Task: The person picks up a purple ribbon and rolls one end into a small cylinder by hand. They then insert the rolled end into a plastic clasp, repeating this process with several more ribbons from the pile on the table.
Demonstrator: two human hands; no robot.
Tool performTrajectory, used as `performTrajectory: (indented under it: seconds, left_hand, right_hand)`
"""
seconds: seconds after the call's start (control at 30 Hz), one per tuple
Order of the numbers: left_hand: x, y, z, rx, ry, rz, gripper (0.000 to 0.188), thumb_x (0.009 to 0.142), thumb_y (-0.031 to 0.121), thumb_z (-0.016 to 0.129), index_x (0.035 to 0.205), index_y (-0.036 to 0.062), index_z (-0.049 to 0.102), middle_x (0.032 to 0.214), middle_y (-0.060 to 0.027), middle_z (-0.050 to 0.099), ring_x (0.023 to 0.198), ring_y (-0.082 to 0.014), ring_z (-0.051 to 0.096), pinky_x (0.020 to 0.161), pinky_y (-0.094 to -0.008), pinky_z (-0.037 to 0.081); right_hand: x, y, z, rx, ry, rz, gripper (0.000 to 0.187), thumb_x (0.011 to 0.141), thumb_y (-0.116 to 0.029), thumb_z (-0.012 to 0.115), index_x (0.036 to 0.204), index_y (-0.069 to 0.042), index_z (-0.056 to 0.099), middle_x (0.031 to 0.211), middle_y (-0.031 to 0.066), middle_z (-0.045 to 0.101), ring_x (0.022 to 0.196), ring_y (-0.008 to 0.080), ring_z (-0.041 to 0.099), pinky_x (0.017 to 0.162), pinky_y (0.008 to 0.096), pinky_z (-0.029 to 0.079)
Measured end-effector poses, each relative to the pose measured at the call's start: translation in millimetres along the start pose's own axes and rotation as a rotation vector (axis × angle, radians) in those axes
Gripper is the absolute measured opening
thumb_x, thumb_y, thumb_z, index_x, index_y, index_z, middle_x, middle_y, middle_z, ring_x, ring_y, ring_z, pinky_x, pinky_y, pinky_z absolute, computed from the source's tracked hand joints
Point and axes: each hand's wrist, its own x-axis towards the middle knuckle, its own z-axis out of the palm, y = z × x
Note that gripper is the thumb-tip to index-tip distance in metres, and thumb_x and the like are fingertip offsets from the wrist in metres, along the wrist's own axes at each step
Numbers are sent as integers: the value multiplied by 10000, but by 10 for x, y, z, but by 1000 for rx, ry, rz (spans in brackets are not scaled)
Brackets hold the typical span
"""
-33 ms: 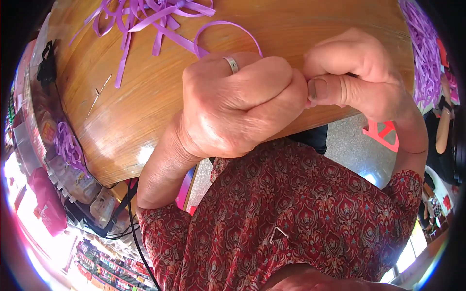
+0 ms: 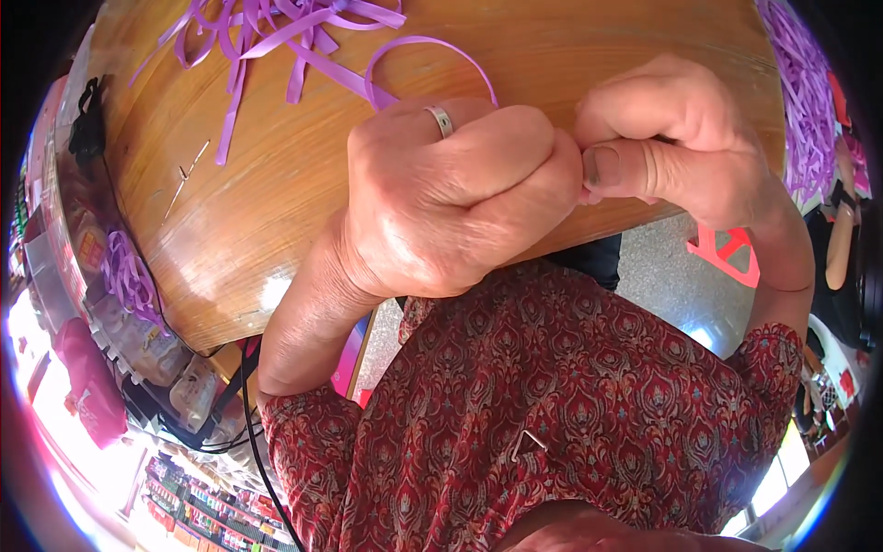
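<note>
My left hand [image 2: 460,198], wearing a ring, is curled closed over the wooden table [image 2: 276,221]. A narrow purple ribbon [image 2: 432,41] loops up from behind its knuckles and leads back to a loose heap of purple ribbon [image 2: 294,28] at the far edge. My right hand [image 2: 676,147] is also closed, thumb pressed against bent fingers. The fingertips of both hands meet. Whatever lies between them is hidden by the fingers.
A thin metal needle-like tool [image 2: 187,175] lies on the table's left side. More purple ribbon hangs in a bundle [image 2: 805,110] at the right and in a small bunch [image 2: 129,276] at the left. Black cables [image 2: 246,405] run past the table corner. A red plastic stool [image 2: 727,253] stands below.
</note>
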Motion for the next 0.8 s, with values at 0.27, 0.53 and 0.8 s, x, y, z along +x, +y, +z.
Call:
performTrajectory:
  seconds: [0.27,0.53,0.8]
  left_hand:
    - [63,-12,61,-236,18,-191,216,647,72,720,827,46,604,701,-8,549,519,-159,518,432,-254,400]
    - [107,18,-22,-506,62,-556,267,689,226,757,844,56,622,746,-42,618,618,-172,557,552,-273,426]
    - [161,-21,-95,-562,104,-654,111,812,90,682,874,22,621,735,2,582,609,-72,486,566,-200,394]
  right_hand:
    - [-67,336,48,502,26,202,324,912,-292,544,840,17,609,701,41,584,528,55,414,463,205,305]
    - [50,405,-39,527,24,-125,367,934,-325,509,880,28,590,666,-5,494,546,50,393,491,199,291]
    - [13,409,-114,679,31,-111,310,933,-260,521,871,36,585,645,-4,476,521,42,348,490,211,267]
